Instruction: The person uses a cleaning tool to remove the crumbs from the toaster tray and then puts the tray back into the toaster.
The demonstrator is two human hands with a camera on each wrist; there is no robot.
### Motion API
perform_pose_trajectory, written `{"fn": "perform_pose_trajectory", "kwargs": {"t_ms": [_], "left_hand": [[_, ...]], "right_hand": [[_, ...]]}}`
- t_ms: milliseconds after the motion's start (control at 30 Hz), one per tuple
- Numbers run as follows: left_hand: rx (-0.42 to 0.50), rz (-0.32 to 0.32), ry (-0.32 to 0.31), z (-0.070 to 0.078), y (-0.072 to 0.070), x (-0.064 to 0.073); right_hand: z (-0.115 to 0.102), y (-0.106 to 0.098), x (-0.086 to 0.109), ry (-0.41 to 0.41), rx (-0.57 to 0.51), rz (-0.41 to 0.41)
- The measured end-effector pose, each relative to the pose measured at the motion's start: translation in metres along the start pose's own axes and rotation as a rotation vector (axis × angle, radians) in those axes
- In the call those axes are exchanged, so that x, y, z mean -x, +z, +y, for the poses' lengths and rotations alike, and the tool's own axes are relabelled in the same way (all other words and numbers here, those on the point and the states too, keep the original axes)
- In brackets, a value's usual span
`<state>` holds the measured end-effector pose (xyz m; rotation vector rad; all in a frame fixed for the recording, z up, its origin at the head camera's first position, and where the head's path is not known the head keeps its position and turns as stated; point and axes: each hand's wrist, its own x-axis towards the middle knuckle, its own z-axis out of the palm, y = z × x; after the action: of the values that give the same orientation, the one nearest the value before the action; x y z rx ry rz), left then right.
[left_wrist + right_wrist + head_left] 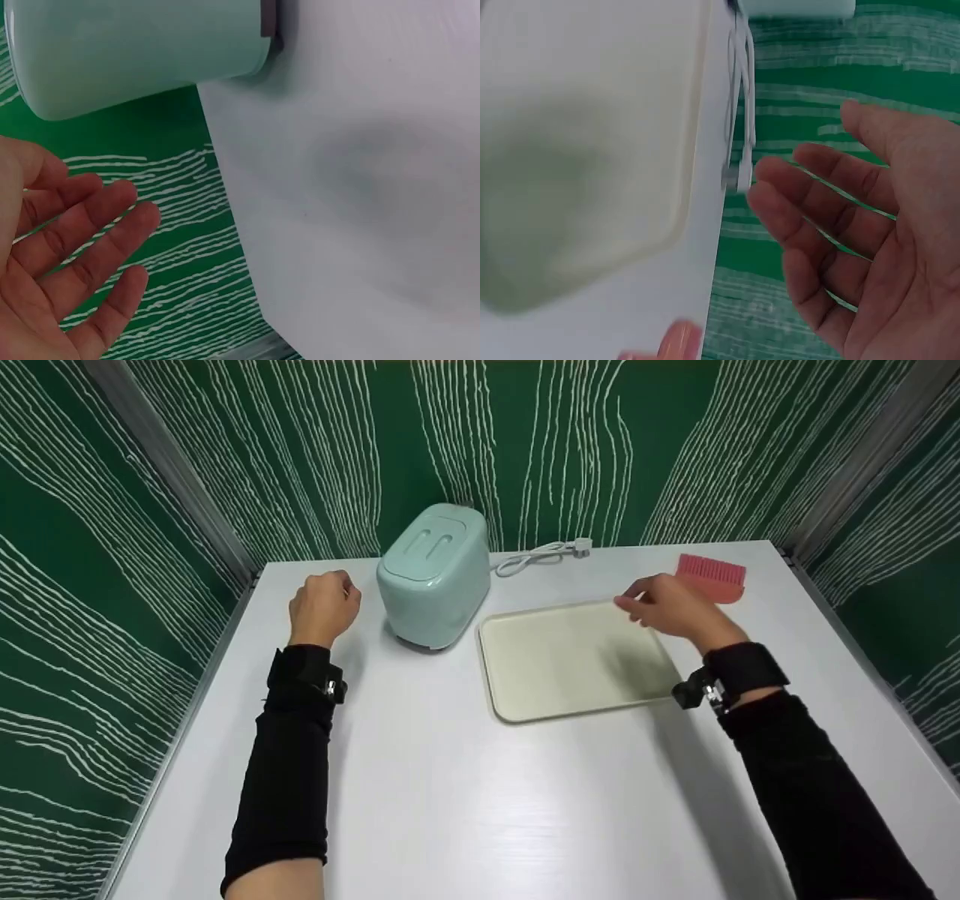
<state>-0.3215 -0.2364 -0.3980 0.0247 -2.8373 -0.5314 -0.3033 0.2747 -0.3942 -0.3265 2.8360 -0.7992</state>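
Note:
My left hand (324, 604) hovers over the white table, left of a mint-green toaster (433, 577). In the left wrist view its fingers (97, 255) are loosely bent with nothing in them, apart from the toaster (142, 52). My right hand (671, 604) is above the far right corner of a cream tray (562, 667), beside a pink-red dustpan brush (711, 577). The right wrist view shows that palm (907, 262) bare and its fingers relaxed, over the table's far edge. The tray (630, 150) holds only a shadow.
Behind the tray lies a white power cord (532, 556) with its plug (582, 547). Green walls (555, 450) with white wavy lines enclose the table (465, 795) at the back and sides. Metal posts (165, 457) stand at the back corners.

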Motion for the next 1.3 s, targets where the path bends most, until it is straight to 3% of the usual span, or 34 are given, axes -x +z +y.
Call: {"fn": "perform_pose_trajectory", "kwargs": {"t_ms": [167,300,467,567,967,1200,1300], "left_hand": [[0.006,0.022,0.004,0.008,0.0,0.001],[0.059,0.028,-0.022,0.015,0.001,-0.003],[0.153,0.012,-0.034,0.026,0.01,-0.004],[0.192,-0.012,-0.036,0.031,0.016,-0.002],[0.314,-0.028,-0.08,0.037,0.036,0.003],[0.376,-0.07,-0.134,0.04,0.041,0.002],[0.407,-0.093,-0.135,0.042,0.042,0.001]], "right_hand": [[-0.033,0.035,-0.001,-0.098,-0.053,0.0],[-0.061,0.064,-0.001,-0.167,-0.147,-0.057],[-0.094,0.095,-0.002,-0.177,-0.276,-0.176],[-0.111,0.115,-0.003,-0.166,-0.317,-0.205],[-0.16,0.215,-0.016,0.067,-0.654,-0.152],[-0.179,0.243,-0.036,0.193,-0.986,-0.147],[-0.185,0.252,-0.044,0.22,-1.077,-0.126]]}}
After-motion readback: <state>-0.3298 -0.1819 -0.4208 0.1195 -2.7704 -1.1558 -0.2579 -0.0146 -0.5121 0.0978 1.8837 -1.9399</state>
